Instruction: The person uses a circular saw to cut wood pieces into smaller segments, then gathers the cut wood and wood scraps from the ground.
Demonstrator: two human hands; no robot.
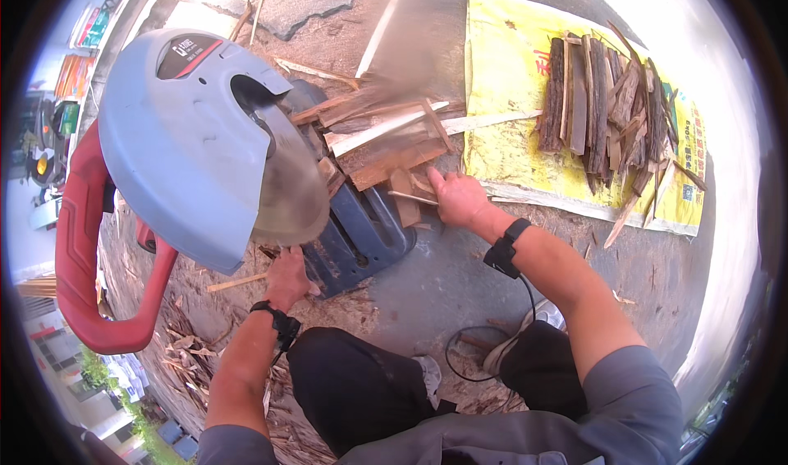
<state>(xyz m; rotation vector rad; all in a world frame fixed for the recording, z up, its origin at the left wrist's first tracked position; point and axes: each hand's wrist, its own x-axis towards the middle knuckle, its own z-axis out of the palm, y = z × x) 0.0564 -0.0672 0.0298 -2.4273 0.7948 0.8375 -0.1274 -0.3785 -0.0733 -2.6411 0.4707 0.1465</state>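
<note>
A cut-off saw with a blue-grey guard (185,153) and a red loop handle (78,243) takes up the left side. Its round blade (291,190) looks blurred above the dark blue base (357,247). My left hand (287,278) lies low at the near left edge of the base, just under the blade, thumb spread from the fingers; its fingertips are partly hidden. Beyond the base's right end, my right hand (461,198) is closed on a thin wooden stick (413,197) that points left toward the saw. Loose wood strips (398,161) lie across the base's far side, close to that hand.
A yellow printed sack (505,161) lies flat at the far right, bearing a pile of bark-covered wood strips (603,104). Bark scraps (193,354) litter the floor at the left. A black cable (449,358) loops near my shoes. One thin stick (238,283) lies beside my left hand.
</note>
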